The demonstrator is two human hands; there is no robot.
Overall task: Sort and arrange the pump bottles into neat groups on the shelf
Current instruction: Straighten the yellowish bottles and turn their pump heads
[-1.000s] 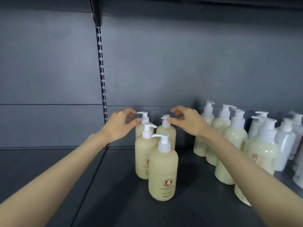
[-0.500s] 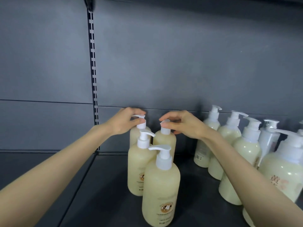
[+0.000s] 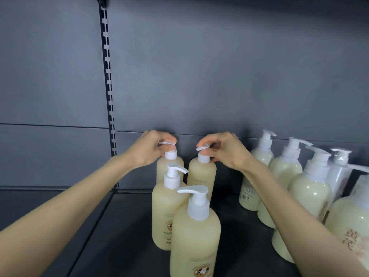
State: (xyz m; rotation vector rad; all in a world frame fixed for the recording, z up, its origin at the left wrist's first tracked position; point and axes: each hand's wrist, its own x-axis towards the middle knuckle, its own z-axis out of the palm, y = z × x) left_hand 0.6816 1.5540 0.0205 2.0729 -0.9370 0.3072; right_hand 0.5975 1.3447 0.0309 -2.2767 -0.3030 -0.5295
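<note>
Upper left: slotted dark metal upright (image 3: 108, 86), running down to dark grey shelf deck (image 3: 123, 246).

Centre-left: left hand (image 3: 148, 149), thumb and fingers curled, pinching the white pump head of rear-left cream plastic pump bottle (image 3: 169, 166). Body of that one mostly hidden behind the bottle in front.

Centre: cluster of four upright cream bottles in two staggered rows. White pumps, pale yellow bodies, small round brown logo low on the front pair. Middle cream bottle (image 3: 167, 212) with nozzle pointing right. Nearest cream bottle (image 3: 195, 236) cut off at the base by the bottom edge.

Just right of centre: right hand (image 3: 225, 151), fingers curled, pinching the pump head of rear-right cream pump bottle (image 3: 201, 173), nozzle pointing left.

Right: row of similar cream bottles (image 3: 285, 168), upright, well apart from the cluster, lower ones partly hidden by the right forearm.

Far right: clear-wrapped white bottle (image 3: 339, 172), blurred, print unreadable. Large cream bottle (image 3: 351, 220) cut off by the right edge, brown characters not legible.
</note>
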